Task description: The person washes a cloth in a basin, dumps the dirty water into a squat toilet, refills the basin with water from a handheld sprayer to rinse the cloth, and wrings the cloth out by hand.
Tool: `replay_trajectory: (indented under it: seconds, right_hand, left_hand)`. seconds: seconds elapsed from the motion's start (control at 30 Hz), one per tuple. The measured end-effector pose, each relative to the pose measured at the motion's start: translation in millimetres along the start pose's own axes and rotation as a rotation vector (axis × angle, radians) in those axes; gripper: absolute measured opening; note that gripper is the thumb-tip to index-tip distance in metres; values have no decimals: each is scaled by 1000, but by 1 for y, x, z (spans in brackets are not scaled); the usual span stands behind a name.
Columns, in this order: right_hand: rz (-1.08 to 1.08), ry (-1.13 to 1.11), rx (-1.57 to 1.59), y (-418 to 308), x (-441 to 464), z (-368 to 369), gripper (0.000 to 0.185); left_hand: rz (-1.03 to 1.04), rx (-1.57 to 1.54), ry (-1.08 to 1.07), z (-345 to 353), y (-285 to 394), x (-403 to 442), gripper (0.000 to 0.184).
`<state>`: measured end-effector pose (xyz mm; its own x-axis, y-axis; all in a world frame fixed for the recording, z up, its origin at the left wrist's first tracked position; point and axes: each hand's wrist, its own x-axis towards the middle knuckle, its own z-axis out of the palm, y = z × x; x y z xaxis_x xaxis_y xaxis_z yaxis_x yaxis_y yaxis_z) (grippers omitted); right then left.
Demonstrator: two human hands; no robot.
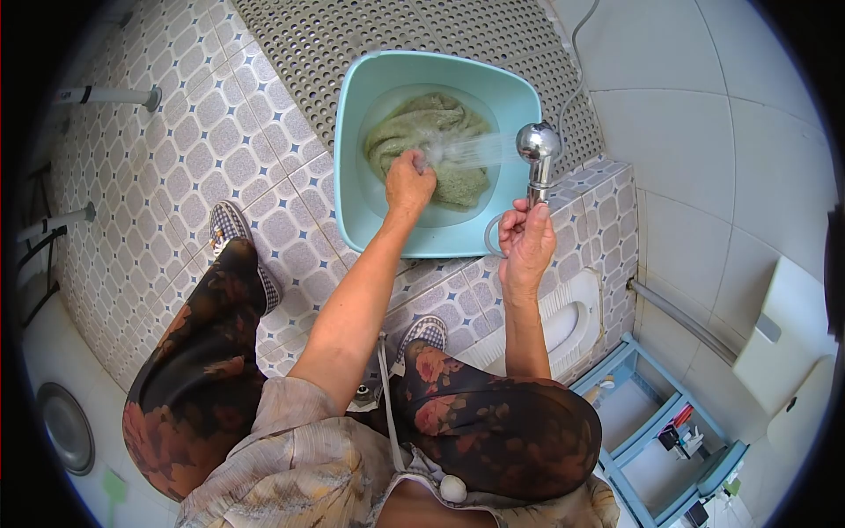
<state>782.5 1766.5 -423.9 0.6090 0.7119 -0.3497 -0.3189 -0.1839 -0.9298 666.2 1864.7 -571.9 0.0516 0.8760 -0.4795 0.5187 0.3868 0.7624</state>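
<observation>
A light blue plastic basin [349, 202] holds water and a soaked green towel-like cloth [462, 187]. My left hand [409, 187] reaches into the basin, its fingers curled and closed on the near side of the cloth. Spray partly hides those fingertips. To the right, my right hand [528, 245] grips the handle of a chrome shower head [539, 145] just over the basin's right rim. Water jets leftward from it onto the cloth beside my left hand. A thin hose loops next to my right fingers.
Under the basin's far side lies a perforated grey mat [308, 53]. A squat toilet [576, 321] is set into a tiled step near my right knee. Blue shelving [629, 352] with small items stands at lower right, below a wall pipe [682, 319].
</observation>
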Motion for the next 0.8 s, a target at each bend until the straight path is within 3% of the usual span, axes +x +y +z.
replay_trajectory:
  seconds: [0.8]
  right_hand:
    - [50, -38, -25, 11, -1, 1, 37]
  left_hand:
    - [26, -57, 40, 4, -3, -1, 32]
